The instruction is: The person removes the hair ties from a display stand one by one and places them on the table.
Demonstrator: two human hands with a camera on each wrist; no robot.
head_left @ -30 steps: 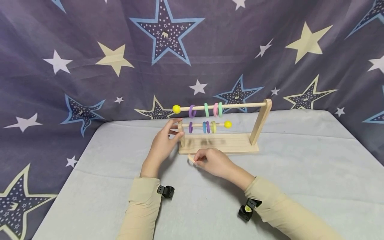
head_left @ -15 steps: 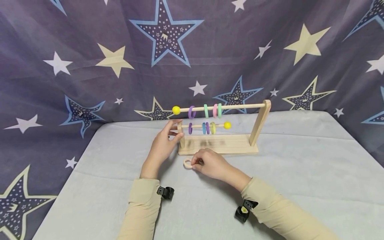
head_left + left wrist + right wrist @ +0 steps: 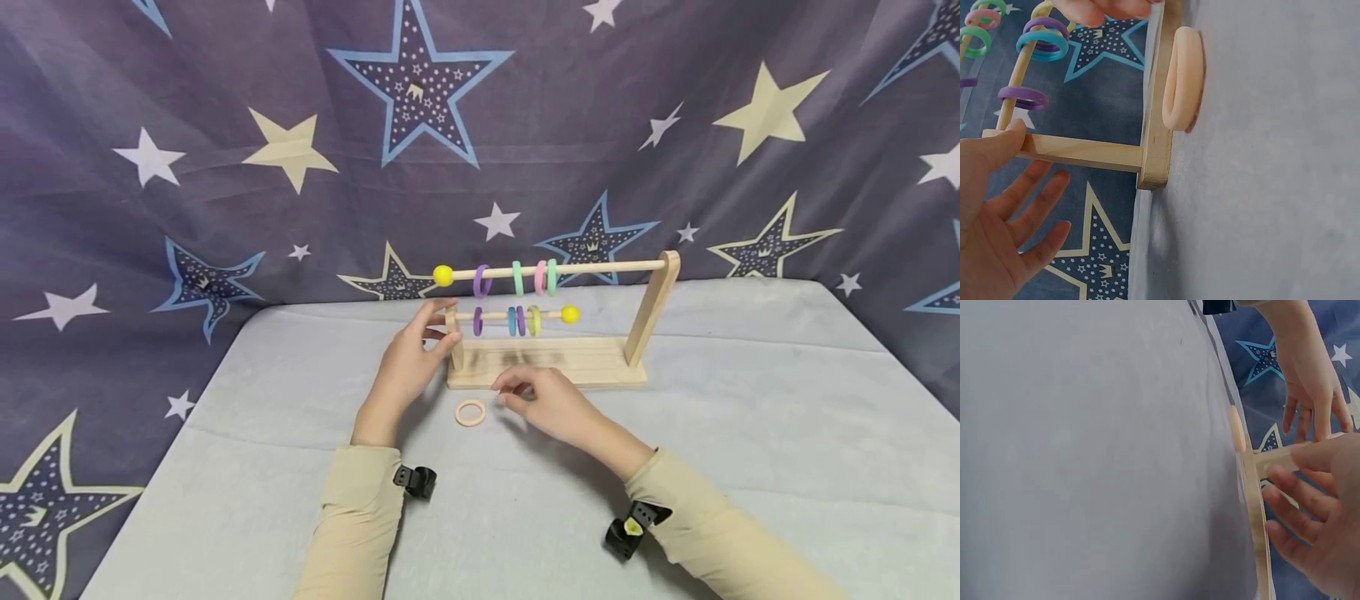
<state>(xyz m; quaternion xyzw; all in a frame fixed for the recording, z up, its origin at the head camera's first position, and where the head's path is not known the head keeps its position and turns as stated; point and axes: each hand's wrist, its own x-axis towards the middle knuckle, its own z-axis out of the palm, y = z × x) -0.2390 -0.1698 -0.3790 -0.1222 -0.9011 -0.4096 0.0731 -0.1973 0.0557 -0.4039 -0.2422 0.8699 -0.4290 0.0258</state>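
Note:
A plain wooden ring (image 3: 470,424) lies flat on the cloth in front of a wooden ring rack (image 3: 592,367); the left wrist view shows this ring (image 3: 1190,81) beside the base. My left hand (image 3: 405,362) grips the rack's short post (image 3: 1085,152) near its top, thumb on one side and fingers on the other. Just right of the loose ring hovers my right hand (image 3: 551,404), fingers loosely bent and holding nothing. Purple, blue and yellow rings hang on the lower rod (image 3: 495,316). Purple, green and pink rings hang on the upper rod (image 3: 592,267).
Yellow balls cap the free ends of both rods, such as the lower ball (image 3: 570,314). A tall post (image 3: 652,308) rises at the rack's right end. Behind the light grey cloth (image 3: 247,500) hangs a dark star-patterned curtain (image 3: 525,100).
My right hand has lowered the wooden ring onto the cloth, let it go and drawn back to the right. The left hand has stayed at the short post.

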